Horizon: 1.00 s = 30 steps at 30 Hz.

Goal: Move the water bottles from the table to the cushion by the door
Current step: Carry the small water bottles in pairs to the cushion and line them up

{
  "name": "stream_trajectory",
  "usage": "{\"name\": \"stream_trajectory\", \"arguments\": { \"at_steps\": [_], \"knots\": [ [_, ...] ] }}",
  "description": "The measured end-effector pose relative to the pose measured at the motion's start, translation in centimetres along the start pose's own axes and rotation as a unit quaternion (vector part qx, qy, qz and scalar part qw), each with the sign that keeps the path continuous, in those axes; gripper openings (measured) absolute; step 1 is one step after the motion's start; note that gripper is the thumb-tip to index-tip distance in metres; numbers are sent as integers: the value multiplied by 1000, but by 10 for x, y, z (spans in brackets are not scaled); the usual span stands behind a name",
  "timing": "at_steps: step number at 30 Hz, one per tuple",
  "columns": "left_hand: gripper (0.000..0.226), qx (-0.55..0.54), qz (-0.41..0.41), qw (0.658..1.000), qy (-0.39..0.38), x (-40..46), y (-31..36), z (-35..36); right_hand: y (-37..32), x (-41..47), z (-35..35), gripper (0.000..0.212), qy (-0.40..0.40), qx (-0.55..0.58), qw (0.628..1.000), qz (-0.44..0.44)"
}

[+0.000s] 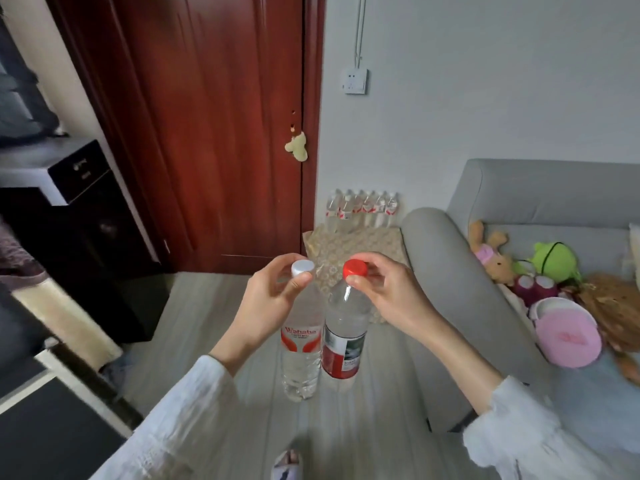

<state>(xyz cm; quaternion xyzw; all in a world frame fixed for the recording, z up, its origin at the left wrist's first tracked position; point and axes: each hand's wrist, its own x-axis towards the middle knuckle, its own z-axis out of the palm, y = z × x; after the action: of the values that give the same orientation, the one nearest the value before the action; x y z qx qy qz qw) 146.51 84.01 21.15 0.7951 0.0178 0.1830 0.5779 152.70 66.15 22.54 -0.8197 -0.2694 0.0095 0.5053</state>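
Note:
My left hand (268, 299) grips the neck of a clear water bottle with a white cap (300, 355), which hangs upright above the floor. My right hand (384, 292) pinches the red cap of a second bottle with a red label (344, 337), hanging right beside the first. Beyond both bottles a patterned beige cushion (360, 242) lies on the floor by the red wooden door (214, 133). A pack of several small water bottles (363, 207) stands against the wall behind the cushion.
A grey sofa (450, 271) with plush toys and a pink round container (568, 336) fills the right side. Dark cabinets and a black box (79, 174) stand on the left. A slippered foot (289, 464) shows at the bottom on the pale wood floor.

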Motion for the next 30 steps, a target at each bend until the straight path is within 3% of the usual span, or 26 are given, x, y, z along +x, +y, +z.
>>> {"name": "stream_trajectory", "arguments": {
  "at_steps": [7,15,22,30],
  "knots": [
    [21,-4,-10,1000,-22,176,-56,18,64,161,-1,30,-6,-67,997,25],
    [33,21,-2,997,-74,358,-88,36,110,312,-35,29,72,-70,994,35],
    [33,15,-48,994,-97,468,-152,86,195,414,-57,28,42,-42,995,78],
    [26,28,-55,995,-83,619,-192,164,297,560,-113,36,1,-87,994,61]
  ]
}}
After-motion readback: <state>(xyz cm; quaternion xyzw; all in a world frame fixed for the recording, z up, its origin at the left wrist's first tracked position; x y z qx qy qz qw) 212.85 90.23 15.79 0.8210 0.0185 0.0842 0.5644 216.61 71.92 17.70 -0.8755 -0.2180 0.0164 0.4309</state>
